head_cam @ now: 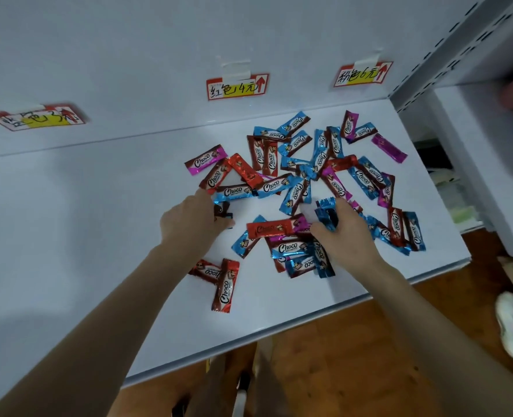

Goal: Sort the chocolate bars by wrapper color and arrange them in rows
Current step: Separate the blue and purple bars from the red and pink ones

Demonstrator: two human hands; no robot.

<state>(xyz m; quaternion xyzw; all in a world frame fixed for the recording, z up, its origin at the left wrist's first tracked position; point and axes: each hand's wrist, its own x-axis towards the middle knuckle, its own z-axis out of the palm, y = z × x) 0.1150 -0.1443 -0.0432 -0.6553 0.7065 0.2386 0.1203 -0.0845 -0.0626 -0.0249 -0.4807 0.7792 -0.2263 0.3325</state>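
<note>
Hands in the jumble, we curl our left hand (193, 221) round a blue bar (222, 212) and clutch a blue stack (326, 216) in our right hand (350, 236), seemingly gathering blues first while mixed chocolate bars (271, 186) sprawl unsorted across the shelf (98, 206).

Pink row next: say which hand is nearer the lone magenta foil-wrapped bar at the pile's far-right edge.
Right. The right hand is below-left of the magenta foil-wrapped bar; the left hand is much farther left.

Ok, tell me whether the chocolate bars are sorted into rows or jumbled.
Jumbled: the chocolate bars lie overlapping at all angles, with blue, red and pink mixed, on the shelf.
</note>
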